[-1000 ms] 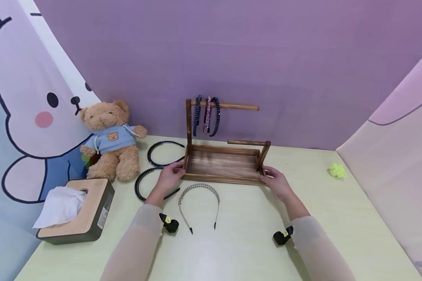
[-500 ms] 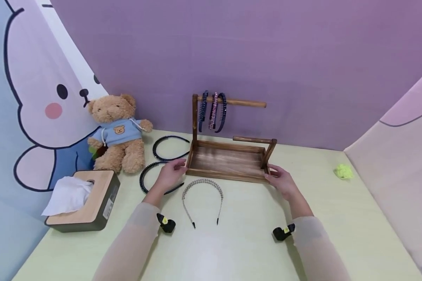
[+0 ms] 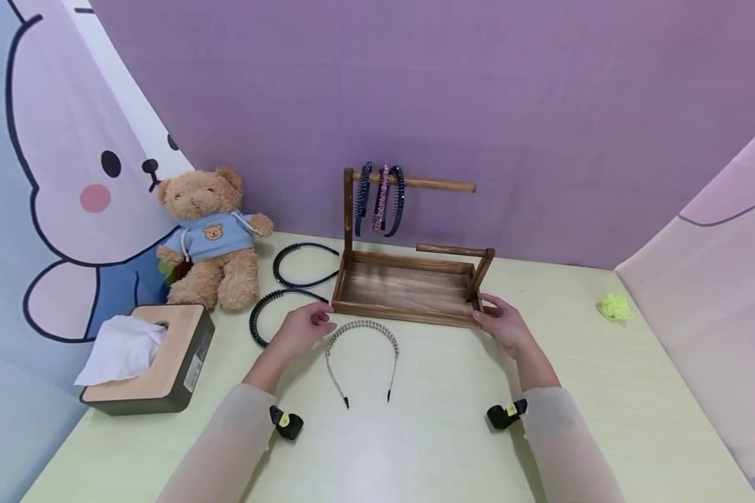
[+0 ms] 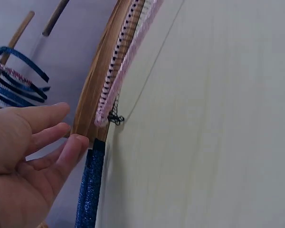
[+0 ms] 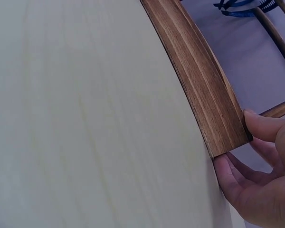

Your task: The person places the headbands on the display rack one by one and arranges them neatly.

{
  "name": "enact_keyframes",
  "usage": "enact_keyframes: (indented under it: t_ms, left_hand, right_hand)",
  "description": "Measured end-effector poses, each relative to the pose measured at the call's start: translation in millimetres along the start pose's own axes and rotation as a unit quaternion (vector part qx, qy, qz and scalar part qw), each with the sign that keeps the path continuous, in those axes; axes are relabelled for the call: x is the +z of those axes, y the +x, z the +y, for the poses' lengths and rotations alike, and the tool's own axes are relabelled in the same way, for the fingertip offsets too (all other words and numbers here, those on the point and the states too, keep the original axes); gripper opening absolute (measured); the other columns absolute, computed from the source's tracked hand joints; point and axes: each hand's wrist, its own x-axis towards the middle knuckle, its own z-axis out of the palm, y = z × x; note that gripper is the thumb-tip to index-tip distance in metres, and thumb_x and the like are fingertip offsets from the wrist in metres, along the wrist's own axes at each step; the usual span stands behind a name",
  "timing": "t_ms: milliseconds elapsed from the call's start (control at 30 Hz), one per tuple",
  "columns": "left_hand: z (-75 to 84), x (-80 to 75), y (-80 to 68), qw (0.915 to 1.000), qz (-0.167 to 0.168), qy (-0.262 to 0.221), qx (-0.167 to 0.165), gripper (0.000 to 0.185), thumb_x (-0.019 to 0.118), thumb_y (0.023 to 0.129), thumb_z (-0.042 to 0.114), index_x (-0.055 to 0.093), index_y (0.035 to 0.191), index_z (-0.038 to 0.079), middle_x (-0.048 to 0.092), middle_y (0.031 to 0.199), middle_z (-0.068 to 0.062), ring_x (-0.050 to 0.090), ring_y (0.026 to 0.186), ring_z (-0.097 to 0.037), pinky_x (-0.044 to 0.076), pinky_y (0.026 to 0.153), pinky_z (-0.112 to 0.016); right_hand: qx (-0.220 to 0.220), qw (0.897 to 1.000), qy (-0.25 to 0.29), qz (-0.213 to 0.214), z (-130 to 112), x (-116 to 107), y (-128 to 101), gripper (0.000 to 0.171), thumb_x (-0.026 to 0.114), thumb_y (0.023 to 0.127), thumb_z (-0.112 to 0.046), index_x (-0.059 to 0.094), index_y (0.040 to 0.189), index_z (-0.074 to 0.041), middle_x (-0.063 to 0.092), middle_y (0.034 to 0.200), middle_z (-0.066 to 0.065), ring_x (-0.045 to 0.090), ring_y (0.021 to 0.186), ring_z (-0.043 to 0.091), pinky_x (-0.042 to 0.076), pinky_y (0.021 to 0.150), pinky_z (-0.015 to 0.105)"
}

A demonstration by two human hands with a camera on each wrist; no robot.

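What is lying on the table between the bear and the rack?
In the head view, between bear and rack lie a far dark headband and a near dark headband, the latter partly covered by the left hand.

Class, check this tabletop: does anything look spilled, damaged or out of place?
Nothing looks spilled or damaged. One thing seems odd: a small, crumpled, neon-yellow wad sits alone towards the right edge of the pale green table, well apart from the brown wooden rack, so it looks stray.
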Motion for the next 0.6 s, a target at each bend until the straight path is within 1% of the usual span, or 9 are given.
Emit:
enact_keyframes:
  t_ms: [100, 233, 367, 400, 500, 600]
  left_hand:
    - [0.6, 2.9, -5.2, 1.0000, 0.000, -0.001, 0.004, 0.030, 0.068, 0.080, 0.013, 0.061, 0.108, 0.003, 0.060, 0.084, -0.002, 0.056, 0.078, -0.018, 0.047, 0.064, -0.030]
    - [0.2, 7.1, -10.5, 1.0000, -0.002, -0.004, 0.002, 0.030, 0.070, 0.078, 0.012, 0.062, 0.106, 0.004, 0.060, 0.084, -0.001, 0.058, 0.079, -0.017, 0.047, 0.067, -0.031]
    - [0.5, 10.6, -15.0, 0.9997, -0.015, -0.017, 0.001, 0.031, 0.070, 0.077, 0.009, 0.062, 0.107, 0.004, 0.061, 0.084, 0.000, 0.057, 0.079, -0.015, 0.047, 0.066, -0.029]
    - [1.4, 10.9, -16.0, 0.9996, -0.019, -0.014, 0.013, 0.030, 0.069, 0.076, 0.006, 0.062, 0.106, 0.003, 0.060, 0.084, -0.001, 0.057, 0.078, -0.015, 0.047, 0.065, -0.029]
    - [3.0, 11.2, -17.4, 0.9989, -0.034, -0.007, 0.031, 0.032, 0.065, 0.074, -0.003, 0.062, 0.106, 0.001, 0.060, 0.086, -0.003, 0.056, 0.078, -0.015, 0.047, 0.066, -0.028]
    - [3.0, 11.9, -16.6, 0.9985, -0.042, 0.005, 0.033, 0.034, 0.059, 0.073, -0.009, 0.063, 0.105, 0.001, 0.060, 0.088, -0.005, 0.056, 0.080, -0.016, 0.047, 0.070, -0.029]
  right_hand:
    - [-0.006, 1.000, 0.001, -0.001, 0.7, 0.4, -0.2, 0.054, 0.054, 0.090, -0.006, 0.031, 0.139, -0.006, 0.036, 0.130, 0.027, 0.050, 0.102, 0.025, 0.047, 0.079, 0.027]
    - [-0.005, 1.000, 0.004, -0.001, 1.2, 0.5, 0.7, 0.054, 0.054, 0.090, -0.007, 0.031, 0.139, -0.006, 0.037, 0.130, 0.027, 0.051, 0.099, 0.022, 0.047, 0.078, 0.027]
    - [-0.005, 1.000, 0.003, -0.005, 2.6, -0.1, 0.5, 0.055, 0.055, 0.090, -0.009, 0.030, 0.140, -0.006, 0.036, 0.130, 0.028, 0.052, 0.097, 0.019, 0.046, 0.080, 0.028]
    - [-0.005, 1.000, 0.003, -0.006, 2.6, -0.3, 0.2, 0.055, 0.055, 0.090, -0.010, 0.030, 0.140, -0.006, 0.036, 0.130, 0.028, 0.052, 0.097, 0.019, 0.046, 0.080, 0.029]
    - [-0.007, 1.000, 0.004, -0.008, 2.3, -0.6, -0.8, 0.056, 0.056, 0.090, -0.010, 0.030, 0.140, -0.005, 0.036, 0.130, 0.029, 0.052, 0.097, 0.018, 0.046, 0.081, 0.031]
    - [-0.007, 1.000, 0.005, -0.007, 1.9, -0.5, -1.1, 0.056, 0.056, 0.090, -0.010, 0.030, 0.139, -0.005, 0.036, 0.129, 0.029, 0.052, 0.098, 0.020, 0.046, 0.082, 0.031]
